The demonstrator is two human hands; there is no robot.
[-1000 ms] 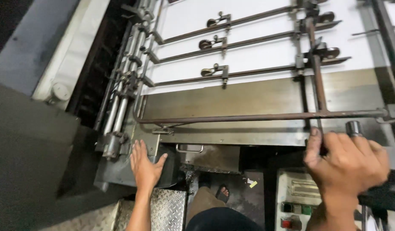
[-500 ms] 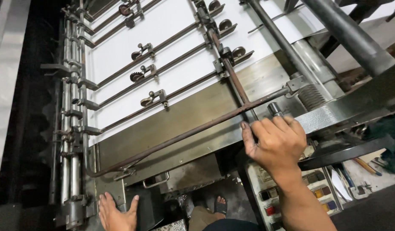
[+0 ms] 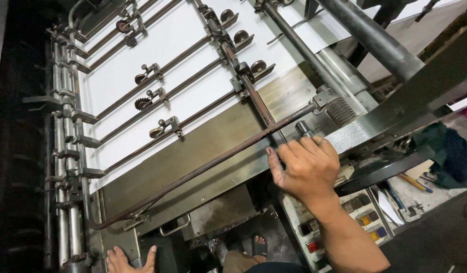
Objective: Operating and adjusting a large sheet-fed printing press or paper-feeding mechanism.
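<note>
Large sheet-fed machine fills the view. Its sloped feed board point(image 3: 203, 151) is flat grey-brown metal, with white paper sheets point(image 3: 157, 65) lying on the upper part under thin guide bars carrying small roller wheels point(image 3: 142, 103). Board looks rigid, heavy, fixed in place; not something to lift.

Thick dark steel shaft point(image 3: 364, 33) runs diagonally at upper right. Heavy, smooth, likely oily, so poor for gripping.

Long rusty cross rod point(image 3: 203, 169) spans the lower board from bottom left up to a bracket beside a coil spring point(image 3: 339, 110). Rod is thin, stiff metal with a rough rusted surface that should give decent friction. Judged best taken near the right end by the bracket, where it is supported. Mid-span might flex a little.

Control panel point(image 3: 362, 220) with coloured buttons sits below right, just under the wrist. Dark cloth point(image 3: 448, 151) lies bunched at far right.

Right hand point(image 3: 306, 169) rests palm down on the machine edge, fingers spread and curled over the rod near where it crosses a lengthwise bar; a short metal stud point(image 3: 303, 127) stands just above the knuckles. Not pinching anything, more pressing and bracing.

Left hand point(image 3: 130, 258) at bottom edge, partly cut off, lies flat with fingers spread on the lower frame plate, holding nothing.

Sandalled foot point(image 3: 258, 246) shows on the floor below.
</note>
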